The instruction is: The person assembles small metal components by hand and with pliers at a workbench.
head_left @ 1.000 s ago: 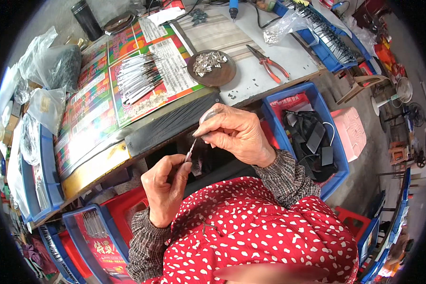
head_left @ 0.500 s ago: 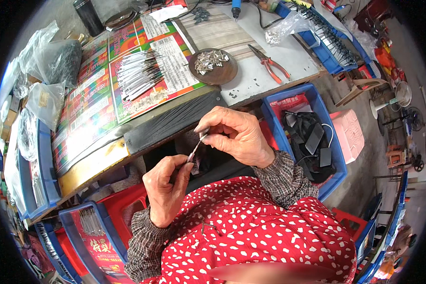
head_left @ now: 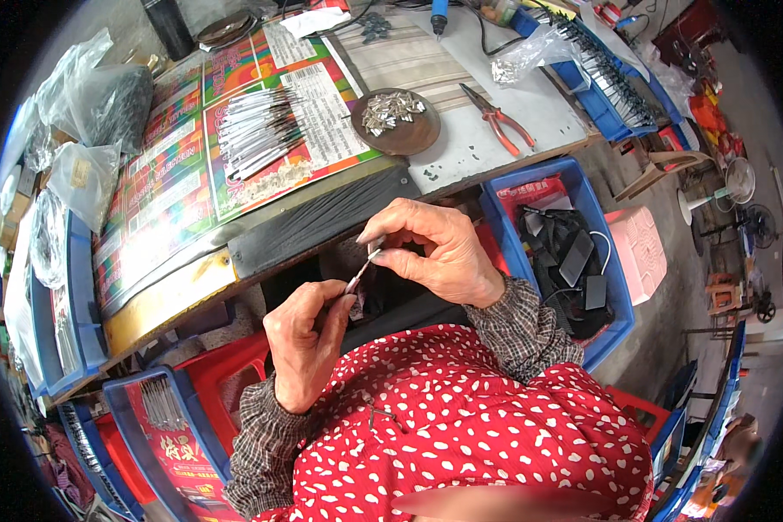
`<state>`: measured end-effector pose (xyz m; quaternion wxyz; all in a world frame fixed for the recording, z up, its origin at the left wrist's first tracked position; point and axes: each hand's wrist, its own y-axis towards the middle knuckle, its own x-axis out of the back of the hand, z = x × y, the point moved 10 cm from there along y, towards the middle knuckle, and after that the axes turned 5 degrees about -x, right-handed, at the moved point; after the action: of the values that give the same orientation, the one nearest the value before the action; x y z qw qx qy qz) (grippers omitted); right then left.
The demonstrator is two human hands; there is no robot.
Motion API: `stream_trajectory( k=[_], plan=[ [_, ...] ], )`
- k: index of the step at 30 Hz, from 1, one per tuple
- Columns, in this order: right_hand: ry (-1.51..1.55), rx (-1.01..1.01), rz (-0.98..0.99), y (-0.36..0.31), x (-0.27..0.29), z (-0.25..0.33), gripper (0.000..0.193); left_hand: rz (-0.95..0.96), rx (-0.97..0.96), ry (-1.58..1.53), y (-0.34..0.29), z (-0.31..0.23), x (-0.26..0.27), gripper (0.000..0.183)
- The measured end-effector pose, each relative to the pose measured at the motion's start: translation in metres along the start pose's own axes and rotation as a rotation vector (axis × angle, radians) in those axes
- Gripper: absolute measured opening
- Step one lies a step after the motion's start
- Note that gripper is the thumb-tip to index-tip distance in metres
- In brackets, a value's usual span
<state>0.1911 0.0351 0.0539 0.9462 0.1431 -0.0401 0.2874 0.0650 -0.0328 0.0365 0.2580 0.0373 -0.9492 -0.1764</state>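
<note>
In front of my red, white-spotted apron, both hands are raised below the bench edge. My left hand is closed, thumb and forefinger pinching a thin, light-coloured stick that slants up to the right. The stick's upper end meets the fingertips of my right hand. There my thumb and forefinger pinch a small pale metal piece, partly hidden by the fingers. Above my hands on the bench is a round brown dish with a heap of small silvery metal pieces. Left of it lies a bundle of thin white sticks.
Red-handled pliers lie right of the dish. A blue crate with black devices and cables stands at my right. Another blue bin is at lower left. Clear plastic bags sit at the bench's left, and a blue tray far right.
My hands and the stick stay nearly in place, the left hand tilting a little. The view has shifted slightly, so the bench appears a few pixels over.
</note>
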Motion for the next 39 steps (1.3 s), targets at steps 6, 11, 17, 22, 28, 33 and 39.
stream_trajectory(
  k=[6,11,17,22,28,33,39],
  plan=[
    [-0.042,0.018,0.07,-0.001,-0.014,-0.001,0.021,-0.053,-0.139,0.074,0.002,-0.009,0.0,0.007],
    [0.134,-0.105,0.072,-0.002,-0.017,-0.019,0.019,0.001,-0.054,-0.006,0.002,0.001,-0.003,0.008],
    [0.156,-0.113,0.187,-0.002,-0.024,-0.028,0.008,0.032,0.013,-0.148,-0.002,0.012,-0.009,0.01],
    [0.239,-0.176,0.129,-0.008,-0.03,-0.044,0.013,-0.029,-0.09,-0.008,-0.001,-0.006,-0.005,0.01],
    [0.365,-0.178,0.042,-0.006,-0.031,-0.046,0.013,-0.036,-0.025,-0.037,-0.003,0.006,-0.004,0.006],
    [0.334,-0.254,0.107,-0.007,-0.029,-0.047,0.008,0.014,0.011,-0.109,-0.005,0.013,-0.01,0.007],
    [0.263,-0.177,-0.023,-0.007,-0.028,-0.049,0.019,-0.131,-0.179,0.192,0.0,-0.013,-0.002,0.011]
  ],
)
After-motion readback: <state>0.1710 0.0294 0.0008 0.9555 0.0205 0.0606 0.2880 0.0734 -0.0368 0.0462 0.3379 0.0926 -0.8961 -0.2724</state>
